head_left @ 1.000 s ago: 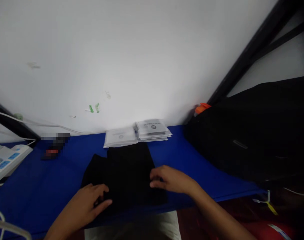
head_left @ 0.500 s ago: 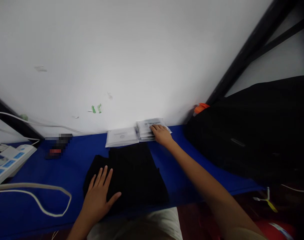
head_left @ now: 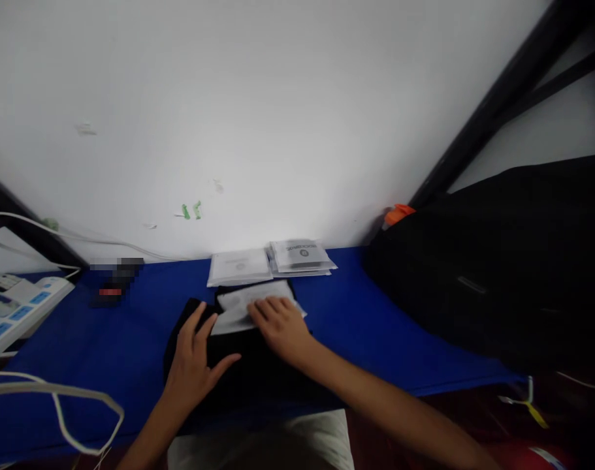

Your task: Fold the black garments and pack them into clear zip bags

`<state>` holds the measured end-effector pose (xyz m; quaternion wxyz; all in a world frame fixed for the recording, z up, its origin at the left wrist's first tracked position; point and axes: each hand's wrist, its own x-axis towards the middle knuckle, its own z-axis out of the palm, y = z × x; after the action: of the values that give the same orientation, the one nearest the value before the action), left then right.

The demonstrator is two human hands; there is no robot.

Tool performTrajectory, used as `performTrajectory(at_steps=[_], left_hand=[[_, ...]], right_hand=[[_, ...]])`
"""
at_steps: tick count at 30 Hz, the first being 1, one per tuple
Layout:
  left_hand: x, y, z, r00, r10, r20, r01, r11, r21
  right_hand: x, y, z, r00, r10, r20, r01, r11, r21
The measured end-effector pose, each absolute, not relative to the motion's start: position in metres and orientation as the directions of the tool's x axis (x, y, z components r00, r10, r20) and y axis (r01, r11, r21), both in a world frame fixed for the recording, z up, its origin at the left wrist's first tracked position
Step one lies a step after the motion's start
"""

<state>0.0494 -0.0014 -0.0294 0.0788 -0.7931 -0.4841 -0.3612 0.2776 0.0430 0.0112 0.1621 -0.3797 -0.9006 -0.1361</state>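
Observation:
A folded black garment [head_left: 258, 365] lies on the blue table [head_left: 140, 326] in front of me. My left hand [head_left: 194, 359] rests flat on its left part, fingers spread. My right hand [head_left: 277, 323] lies on a clear plastic packet [head_left: 238, 303] that sits on the garment's far edge, fingers pressed down on the packet. Behind it, against the wall, stand two piles of similar packets, one pile [head_left: 238, 266] to the left and one pile [head_left: 302, 256] to the right.
A large black bag [head_left: 503, 261] fills the right side, with an orange object [head_left: 398, 213] behind it. A white power strip [head_left: 13, 307] and a loose cable [head_left: 57, 398] lie at the left. A small dark object [head_left: 113, 284] sits near the wall.
My right hand has come back from the right pile at the wall with one packet and laid it on the black garment. My left hand stays on the garment.

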Motion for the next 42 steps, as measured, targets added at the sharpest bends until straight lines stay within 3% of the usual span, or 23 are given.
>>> performTrajectory(at_steps=[3, 7, 11, 15, 22, 28, 35, 42], left_hand=[[0.055, 0.004, -0.02, 0.452, 0.636, 0.626, 0.76, -0.642, 0.103], [0.052, 0.009, -0.018, 0.52, 0.648, 0.556, 0.735, -0.671, 0.095], [0.061, 0.011, -0.014, 0.552, 0.638, 0.537, 0.7, -0.704, 0.117], [0.099, 0.009, -0.005, 0.597, 0.561, 0.573, 0.615, -0.779, 0.122], [0.143, 0.011, 0.011, 0.561, 0.465, 0.685, 0.503, -0.849, 0.165], [0.13, 0.019, 0.01, 0.573, 0.5, 0.65, 0.574, -0.81, 0.117], [0.049, 0.023, 0.003, 0.455, 0.541, 0.707, 0.72, -0.691, 0.066], [0.033, 0.0, -0.018, 0.597, 0.657, 0.461, 0.639, -0.736, 0.223]], right_hand=[[0.277, 0.021, -0.002, -0.727, 0.618, 0.3, 0.651, 0.759, 0.011], [0.319, 0.013, -0.012, -0.694, 0.657, 0.295, 0.656, 0.745, -0.117], [0.353, 0.01, -0.022, -0.603, 0.699, 0.385, 0.724, 0.682, -0.105], [0.352, 0.008, -0.02, -0.576, 0.612, 0.542, 0.67, 0.733, -0.116], [0.335, 0.005, -0.007, -0.517, 0.553, 0.653, 0.488, 0.817, -0.306], [0.34, 0.009, -0.011, -0.519, 0.583, 0.625, 0.485, 0.803, -0.346], [0.368, 0.021, -0.011, -0.343, 0.662, 0.667, 0.524, 0.724, -0.449], [0.373, 0.013, -0.025, -0.482, 0.717, 0.503, 0.535, 0.696, -0.479]])
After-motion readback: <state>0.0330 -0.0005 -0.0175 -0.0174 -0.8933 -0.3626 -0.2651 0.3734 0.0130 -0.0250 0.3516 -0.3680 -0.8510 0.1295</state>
